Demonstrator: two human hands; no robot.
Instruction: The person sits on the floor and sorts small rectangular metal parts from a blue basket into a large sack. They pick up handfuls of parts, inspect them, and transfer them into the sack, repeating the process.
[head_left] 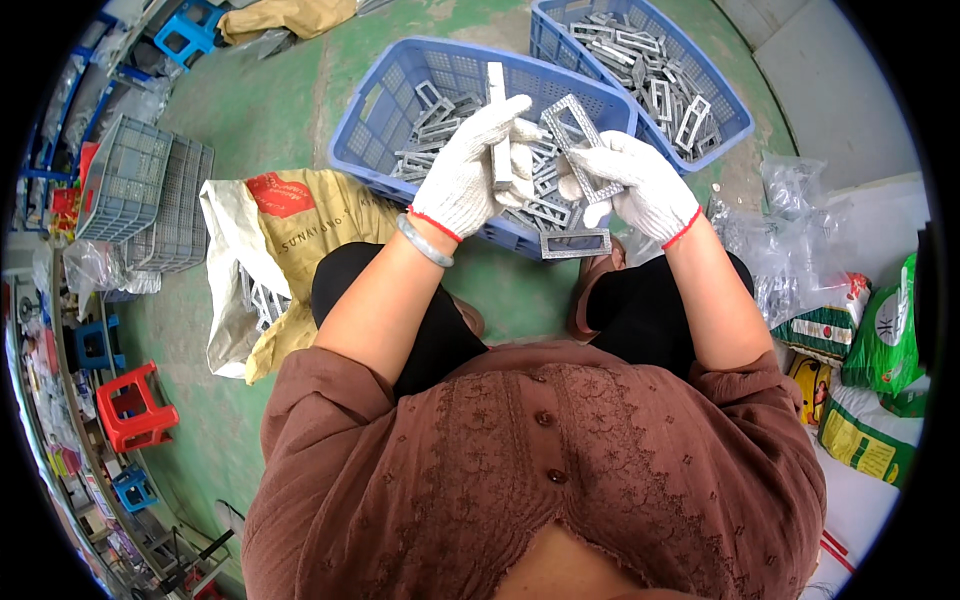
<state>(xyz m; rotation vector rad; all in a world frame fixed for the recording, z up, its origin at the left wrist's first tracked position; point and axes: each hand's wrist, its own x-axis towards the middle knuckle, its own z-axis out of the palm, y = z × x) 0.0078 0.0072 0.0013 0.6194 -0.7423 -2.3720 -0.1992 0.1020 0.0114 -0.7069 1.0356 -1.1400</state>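
Observation:
My left hand [462, 172], in a white knit glove with a red cuff edge, is closed around a silver metal frame [497, 85] seen almost edge-on. In my right hand [640, 182], gloved the same way, is a rectangular silver metal frame [588, 124], tilted and pinched near its lower end. Both hands are over a blue plastic crate [346, 128] in which many similar frames lie in a loose heap. One more frame [575, 253] sits at the crate's near edge, below my right hand. The fingers of my left hand are partly hidden behind its frame.
A second blue crate [737, 112] of metal frames stands at the far right. On the left, a yellow woven sack [335, 205] lies open with frames inside. Grey crates [125, 180] and a red stool [137, 408] stand farther left. Clear plastic bags [790, 235] lie at right.

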